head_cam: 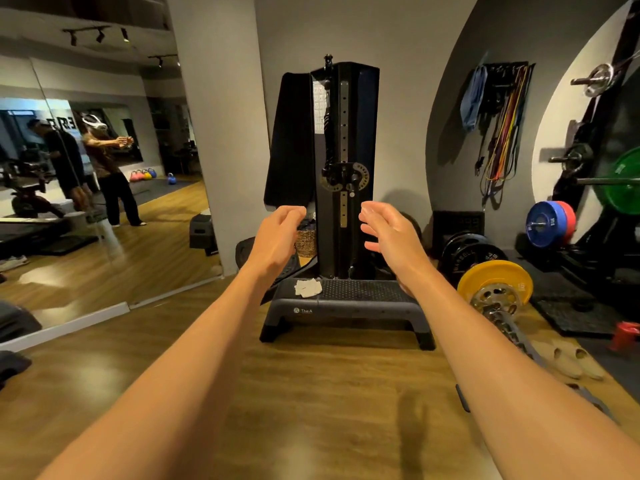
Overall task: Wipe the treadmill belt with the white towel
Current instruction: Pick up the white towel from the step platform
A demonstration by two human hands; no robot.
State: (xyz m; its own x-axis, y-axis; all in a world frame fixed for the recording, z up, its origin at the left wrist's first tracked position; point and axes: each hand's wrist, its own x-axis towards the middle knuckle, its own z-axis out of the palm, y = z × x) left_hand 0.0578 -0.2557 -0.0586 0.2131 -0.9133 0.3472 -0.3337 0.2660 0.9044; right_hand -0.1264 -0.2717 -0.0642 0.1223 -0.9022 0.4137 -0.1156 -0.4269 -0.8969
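Two bare arms reach straight out over the wooden floor. The left hand is up in the air with its fingers loose and a little bent, and it holds nothing. The right hand is up beside it with its fingers straight and spread and its palm turned to the left. It holds nothing too. There is a gap between the two hands.

The white towel lies farther away, on top of a low black step. It sits at the left end of the step, near the far edge. The towel is all scrunched up in a small lump. The lump is a bit wider from left to right than from near to far, so its long way runs along the step. Neither hand touches it.

Just behind the step stands a tall black machine. A woven basket sits on the floor to the left of the machine. A yellow weight plate is on the right. A big mirror covers the left wall.
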